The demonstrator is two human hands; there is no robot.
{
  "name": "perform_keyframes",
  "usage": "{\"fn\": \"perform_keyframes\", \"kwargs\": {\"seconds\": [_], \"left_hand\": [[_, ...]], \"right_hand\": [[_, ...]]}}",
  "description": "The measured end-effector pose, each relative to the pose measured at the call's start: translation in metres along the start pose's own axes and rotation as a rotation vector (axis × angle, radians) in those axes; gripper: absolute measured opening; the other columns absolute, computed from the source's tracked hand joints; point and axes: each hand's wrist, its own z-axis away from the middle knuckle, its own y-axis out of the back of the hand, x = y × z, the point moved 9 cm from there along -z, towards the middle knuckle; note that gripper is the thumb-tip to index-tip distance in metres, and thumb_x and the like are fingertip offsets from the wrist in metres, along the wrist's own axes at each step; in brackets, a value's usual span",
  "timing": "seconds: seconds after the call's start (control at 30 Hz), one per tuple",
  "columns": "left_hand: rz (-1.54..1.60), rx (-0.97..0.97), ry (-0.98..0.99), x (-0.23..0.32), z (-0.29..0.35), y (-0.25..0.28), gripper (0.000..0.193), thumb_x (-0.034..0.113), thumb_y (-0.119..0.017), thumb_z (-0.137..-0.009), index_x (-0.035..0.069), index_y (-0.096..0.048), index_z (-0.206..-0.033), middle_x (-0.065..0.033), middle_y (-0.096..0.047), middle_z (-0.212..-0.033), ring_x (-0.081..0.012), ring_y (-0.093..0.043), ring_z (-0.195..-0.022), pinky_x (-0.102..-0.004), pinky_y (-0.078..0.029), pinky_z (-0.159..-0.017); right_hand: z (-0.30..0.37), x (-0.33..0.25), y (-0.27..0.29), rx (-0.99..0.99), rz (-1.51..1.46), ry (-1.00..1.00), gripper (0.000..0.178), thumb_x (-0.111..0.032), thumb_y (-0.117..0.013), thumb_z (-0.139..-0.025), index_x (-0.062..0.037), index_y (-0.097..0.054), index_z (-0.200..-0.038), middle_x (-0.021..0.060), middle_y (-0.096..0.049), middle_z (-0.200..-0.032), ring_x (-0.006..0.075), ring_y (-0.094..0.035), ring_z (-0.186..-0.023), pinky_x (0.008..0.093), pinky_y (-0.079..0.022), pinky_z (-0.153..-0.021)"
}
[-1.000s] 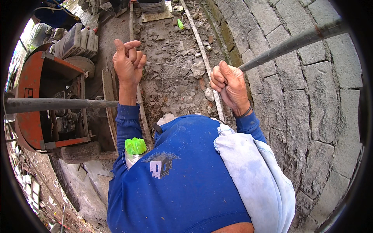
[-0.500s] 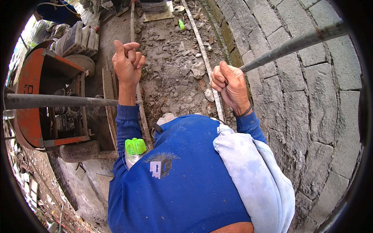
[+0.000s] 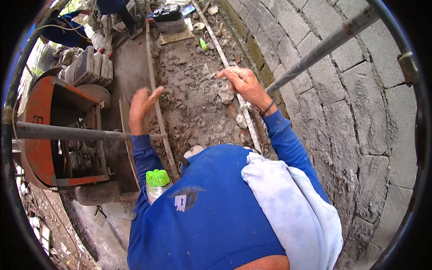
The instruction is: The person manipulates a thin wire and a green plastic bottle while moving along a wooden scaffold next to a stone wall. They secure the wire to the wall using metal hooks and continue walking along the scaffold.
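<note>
"String?"

"I can't see it stretched between my fingers anymore. Right hand (image 3: 246, 87) reached forward over a white strip (image 3: 210, 33); left hand (image 3: 143, 104) is blurry. How open, holding what? Can't tell."

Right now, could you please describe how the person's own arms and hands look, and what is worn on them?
The long sleeves are blue and end near the wrists. The left hand and the right hand wear no gloves. A thin dark band circles the right wrist; none shows on the left.
</note>
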Motion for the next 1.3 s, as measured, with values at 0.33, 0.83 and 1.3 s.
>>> {"fn": "perform_keyframes", "kwargs": {"seconds": [0.33,0.83,1.3], "left_hand": [[0.594,-0.088,-0.602,0.191,0.045,-0.056,0.036,0.017,-0.068,-0.101,0.001,-0.064,-0.133,-0.0151,-0.073,-0.121,-0.0246,-0.069,-0.113,-0.0368,-0.054,-0.098],[0.943,-0.156,-0.323,0.083,0.002,-0.005,0.03,0.024,-0.06,-0.107,-0.003,-0.071,-0.104,-0.0005,-0.062,-0.078,-0.013,-0.065,-0.079,-0.027,-0.052,-0.078],[0.84,-0.211,-0.467,0.065,-0.052,0.032,0.031,0.025,-0.06,-0.108,-0.004,-0.071,-0.103,-0.002,-0.064,-0.082,-0.012,-0.064,-0.081,-0.0258,-0.048,-0.077]], "right_hand": [[0.005,-0.011,-0.009,-0.002,0.304,0.266,0.037,-0.035,-0.063,-0.103,-0.0011,-0.077,-0.099,0.0199,-0.06,-0.125,0.0326,-0.057,-0.119,0.0434,-0.048,-0.101],[0.057,-0.091,-0.025,0.304,0.468,0.511,0.058,-0.05,-0.069,-0.096,-0.0015,-0.064,-0.127,0.0208,-0.063,-0.122,0.0349,-0.061,-0.12,0.0484,-0.05,-0.104],[0.107,-0.069,-0.279,-0.676,-1.151,-0.346,0.08,-0.031,-0.089,-0.083,-0.0023,-0.045,-0.144,0.0087,-0.063,-0.125,0.0173,-0.058,-0.118,0.0331,-0.049,-0.101]]}}
